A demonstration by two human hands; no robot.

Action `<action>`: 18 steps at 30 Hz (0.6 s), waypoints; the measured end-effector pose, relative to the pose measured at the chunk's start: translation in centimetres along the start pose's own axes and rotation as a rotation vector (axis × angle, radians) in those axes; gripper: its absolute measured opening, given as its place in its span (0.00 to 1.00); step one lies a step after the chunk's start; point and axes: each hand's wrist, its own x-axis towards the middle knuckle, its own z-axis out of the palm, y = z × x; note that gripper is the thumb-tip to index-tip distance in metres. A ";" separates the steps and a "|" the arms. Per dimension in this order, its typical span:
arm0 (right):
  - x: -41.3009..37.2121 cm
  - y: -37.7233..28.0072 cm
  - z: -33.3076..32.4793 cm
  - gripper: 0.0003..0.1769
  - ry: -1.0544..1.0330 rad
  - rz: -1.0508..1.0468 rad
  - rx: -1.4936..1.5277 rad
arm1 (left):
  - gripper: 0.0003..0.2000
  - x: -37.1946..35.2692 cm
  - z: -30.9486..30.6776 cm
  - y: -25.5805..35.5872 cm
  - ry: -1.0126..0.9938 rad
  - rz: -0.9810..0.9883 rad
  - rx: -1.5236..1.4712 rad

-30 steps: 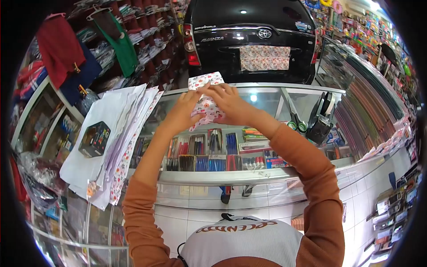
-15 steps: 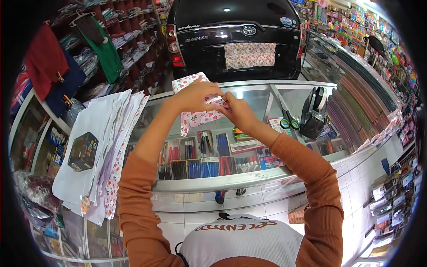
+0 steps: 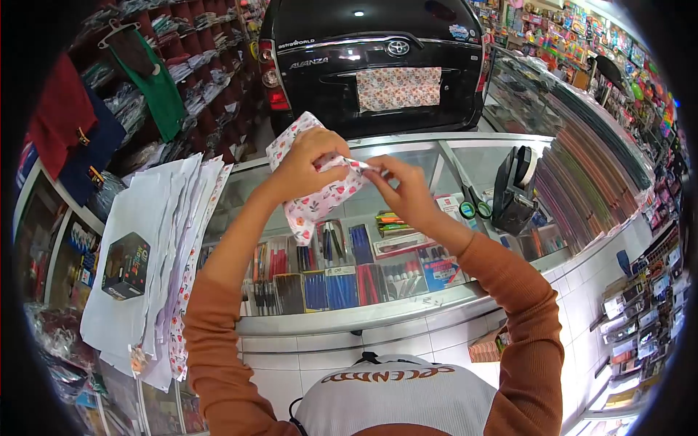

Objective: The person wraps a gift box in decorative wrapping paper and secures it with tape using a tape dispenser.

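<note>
A piece of white wrapping paper with red and pink flowers (image 3: 323,206) is held up over the glass counter, folded; whether anything is inside it is hidden. My left hand (image 3: 309,163) is wrapped round its upper part, thumb toward the right. My right hand (image 3: 406,190) pinches a thin, twisted-looking end of the paper at its right side. To the right of my hands, green-handled scissors (image 3: 474,207) lie on the glass, beside a black tape dispenser (image 3: 516,192).
Under the counter's glass (image 3: 276,192) are pens and markers (image 3: 331,287). A stack of paper sheets (image 3: 156,218) bears a small black box (image 3: 126,266) at left. Plastic-covered flat goods (image 3: 592,171) are stacked at right. A black car (image 3: 378,58) stands beyond the counter.
The floral paper has tilted and shows more of its surface. My right hand has moved a little right and down, drawing its pinched end away from my left hand. The view has shifted slightly.
</note>
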 end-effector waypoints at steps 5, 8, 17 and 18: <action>2.7 -2.4 -1.0 0.09 -0.008 -0.325 -0.114 | 0.08 -2.5 -0.4 2.8 0.277 -0.033 0.077; 3.9 -4.0 -1.3 0.10 -0.138 -0.426 -0.148 | 0.08 -3.8 -0.2 4.1 0.409 -0.060 0.179; 4.2 -4.9 0.4 0.12 -0.236 -0.460 0.053 | 0.08 -7.7 -1.3 5.4 0.453 -0.058 0.259; 4.1 -4.9 0.6 0.12 -0.193 -0.471 0.075 | 0.08 -7.9 -1.5 5.6 0.447 -0.045 0.295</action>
